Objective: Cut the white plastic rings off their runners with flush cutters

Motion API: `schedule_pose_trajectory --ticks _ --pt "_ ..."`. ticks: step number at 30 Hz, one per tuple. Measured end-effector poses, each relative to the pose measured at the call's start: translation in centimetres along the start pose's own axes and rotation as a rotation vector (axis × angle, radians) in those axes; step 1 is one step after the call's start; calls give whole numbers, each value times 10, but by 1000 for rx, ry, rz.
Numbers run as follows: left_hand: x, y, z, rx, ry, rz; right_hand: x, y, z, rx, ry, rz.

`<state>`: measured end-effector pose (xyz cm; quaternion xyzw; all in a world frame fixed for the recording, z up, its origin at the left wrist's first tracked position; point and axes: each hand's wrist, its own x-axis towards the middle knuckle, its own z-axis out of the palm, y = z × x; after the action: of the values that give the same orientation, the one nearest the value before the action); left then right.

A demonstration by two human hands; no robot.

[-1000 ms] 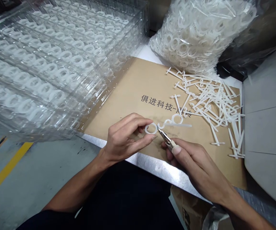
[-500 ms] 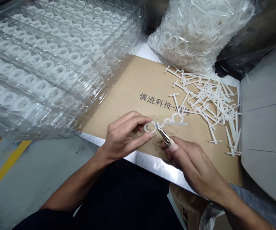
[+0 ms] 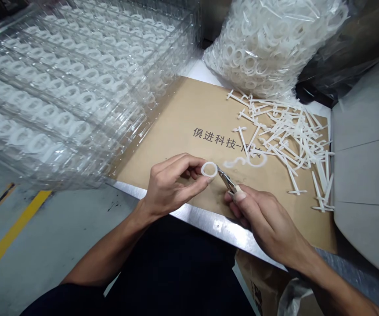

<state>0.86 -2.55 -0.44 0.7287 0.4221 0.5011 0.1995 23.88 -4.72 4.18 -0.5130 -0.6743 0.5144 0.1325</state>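
Observation:
Between the thumb and fingers of my left hand (image 3: 178,186) is a small white plastic ring (image 3: 209,163), held above the cardboard sheet (image 3: 166,127). My right hand (image 3: 265,215) is closed around a pair of nippers (image 3: 228,181), whose tips are close to the ring's right side. A second white ring with a wavy tail (image 3: 257,165), blurred by motion, is just beyond the nippers, apart from the held ring. Past it lies a loose pile of thin white plastic sprues (image 3: 294,136).
At the left, clear plastic trays (image 3: 110,109) are stacked, with rows of white rings in them. A clear bag of white rings (image 3: 265,52) stands at the back. A grey panel (image 3: 367,162) borders the right side. The metal table edge (image 3: 218,225) runs before me.
The ring in my left hand has come apart from the wavy piece with the other ring. That piece has shifted right, and a straight sprue beside it no longer shows distinctly.

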Motion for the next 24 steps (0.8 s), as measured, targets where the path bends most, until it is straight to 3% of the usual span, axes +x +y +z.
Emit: schedule_pose_trajectory --ticks 11,24 --pt "1 0 -1 18 45 15 5 6 -10 356 -74 101" --pt "-1 0 -2 22 20 49 5 12 -11 459 -111 107"
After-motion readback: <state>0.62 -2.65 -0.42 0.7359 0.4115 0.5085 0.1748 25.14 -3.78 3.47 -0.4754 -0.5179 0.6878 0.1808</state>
